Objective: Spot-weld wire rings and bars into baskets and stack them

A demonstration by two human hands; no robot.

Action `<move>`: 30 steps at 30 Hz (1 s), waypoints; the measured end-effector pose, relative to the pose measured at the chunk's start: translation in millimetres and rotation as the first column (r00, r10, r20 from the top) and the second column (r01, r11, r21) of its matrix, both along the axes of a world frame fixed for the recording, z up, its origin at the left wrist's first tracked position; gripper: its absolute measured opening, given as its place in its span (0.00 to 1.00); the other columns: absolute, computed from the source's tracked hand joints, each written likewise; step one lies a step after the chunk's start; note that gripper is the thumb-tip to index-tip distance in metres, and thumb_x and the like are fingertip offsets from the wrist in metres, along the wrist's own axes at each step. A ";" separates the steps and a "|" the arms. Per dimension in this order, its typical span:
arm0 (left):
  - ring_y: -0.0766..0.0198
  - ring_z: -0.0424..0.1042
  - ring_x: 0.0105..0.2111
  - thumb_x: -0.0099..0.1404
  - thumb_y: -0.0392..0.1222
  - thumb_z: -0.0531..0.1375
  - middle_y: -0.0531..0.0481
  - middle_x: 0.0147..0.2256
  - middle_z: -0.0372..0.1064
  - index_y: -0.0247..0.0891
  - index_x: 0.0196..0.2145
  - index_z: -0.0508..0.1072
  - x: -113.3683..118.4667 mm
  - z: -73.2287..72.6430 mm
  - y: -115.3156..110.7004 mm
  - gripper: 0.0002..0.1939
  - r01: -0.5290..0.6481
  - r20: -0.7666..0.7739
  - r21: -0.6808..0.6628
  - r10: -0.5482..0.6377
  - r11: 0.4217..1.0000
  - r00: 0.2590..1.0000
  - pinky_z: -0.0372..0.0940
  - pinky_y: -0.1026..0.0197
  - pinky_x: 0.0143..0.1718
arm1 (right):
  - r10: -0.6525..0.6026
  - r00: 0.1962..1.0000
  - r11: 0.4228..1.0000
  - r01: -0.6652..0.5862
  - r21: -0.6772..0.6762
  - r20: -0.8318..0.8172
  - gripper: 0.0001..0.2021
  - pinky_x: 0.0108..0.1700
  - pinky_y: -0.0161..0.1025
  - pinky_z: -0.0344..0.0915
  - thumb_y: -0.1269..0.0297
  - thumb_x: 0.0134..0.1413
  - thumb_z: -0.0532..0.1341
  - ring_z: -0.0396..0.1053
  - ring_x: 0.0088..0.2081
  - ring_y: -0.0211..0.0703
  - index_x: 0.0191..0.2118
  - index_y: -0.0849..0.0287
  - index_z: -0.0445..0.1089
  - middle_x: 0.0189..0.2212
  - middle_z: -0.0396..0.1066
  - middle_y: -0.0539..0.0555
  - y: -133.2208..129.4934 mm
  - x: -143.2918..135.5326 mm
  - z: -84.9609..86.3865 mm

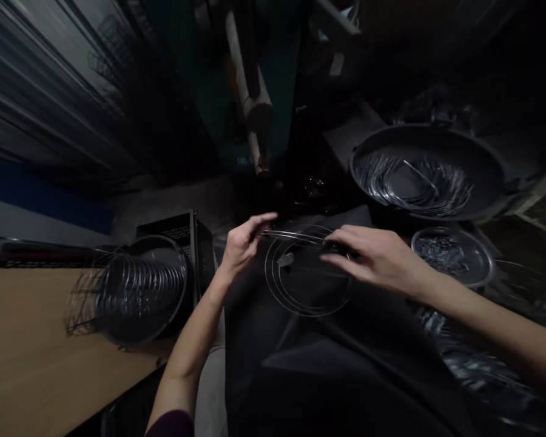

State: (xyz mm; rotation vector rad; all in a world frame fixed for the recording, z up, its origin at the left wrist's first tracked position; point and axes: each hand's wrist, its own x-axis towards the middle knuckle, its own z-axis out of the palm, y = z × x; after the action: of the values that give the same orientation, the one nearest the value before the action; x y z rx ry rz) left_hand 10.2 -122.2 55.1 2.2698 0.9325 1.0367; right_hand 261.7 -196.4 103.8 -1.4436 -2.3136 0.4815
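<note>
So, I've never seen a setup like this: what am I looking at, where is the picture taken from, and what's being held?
There's no robot here, just a person's bare hands. The one picture comes from a camera worn on their head, looking forward and down.

The left hand holds one side of a round wire piece. The right hand is at its other side, but the dim light hides its exact grip. Below them spreads a dark covering.

To the left, ringed wirework sits near a wooden-looking surface. To the right, a large basin holds curved wires, and a smaller bowl holds small metal bits.
</note>
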 end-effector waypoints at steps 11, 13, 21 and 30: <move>0.68 0.73 0.36 0.69 0.44 0.52 0.48 0.37 0.74 0.36 0.48 0.73 43.4 -5.0 -3.9 0.16 -0.058 -0.213 -0.080 0.040 0.995 0.976 0.65 0.69 0.40 | -0.254 0.862 0.941 0.326 -0.095 0.439 0.17 0.32 0.39 0.61 0.62 0.65 0.47 0.72 0.35 0.50 0.51 0.62 0.67 0.37 0.74 0.59 38.2 18.3 -66.9; 0.71 0.71 0.30 0.70 0.44 0.50 0.50 0.32 0.72 0.38 0.53 0.70 50.9 -18.9 -1.3 0.18 -0.155 -0.306 0.056 0.165 0.986 0.938 0.63 0.71 0.34 | -0.254 0.861 0.943 0.322 -0.087 0.440 0.18 0.33 0.40 0.61 0.61 0.65 0.46 0.71 0.37 0.51 0.53 0.62 0.65 0.39 0.74 0.60 42.6 16.1 -68.9; 0.72 0.71 0.28 0.72 0.39 0.47 0.50 0.32 0.74 0.38 0.53 0.69 60.9 -42.2 -45.3 0.18 -0.111 -0.344 0.241 0.192 0.964 0.919 0.62 0.71 0.34 | -0.103 0.919 0.995 0.091 0.049 0.381 0.22 0.32 0.38 0.62 0.70 0.61 0.47 0.70 0.39 0.48 0.59 0.67 0.59 0.44 0.71 0.63 19.4 15.8 -63.7; 0.67 0.74 0.42 0.72 0.44 0.46 0.47 0.42 0.75 0.35 0.50 0.71 36.7 -1.0 -15.5 0.19 0.011 -0.221 -0.013 -0.013 1.000 0.975 0.67 0.66 0.43 | -0.124 0.924 0.991 0.099 0.086 0.361 0.22 0.27 0.36 0.56 0.73 0.63 0.45 0.67 0.35 0.43 0.61 0.57 0.56 0.47 0.68 0.60 22.0 7.7 -33.6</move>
State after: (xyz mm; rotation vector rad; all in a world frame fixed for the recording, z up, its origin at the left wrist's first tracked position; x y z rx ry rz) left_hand 46.9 -137.6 54.1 2.4135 1.0086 0.7809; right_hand 269.4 -174.4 70.2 -1.7436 -2.4766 0.1044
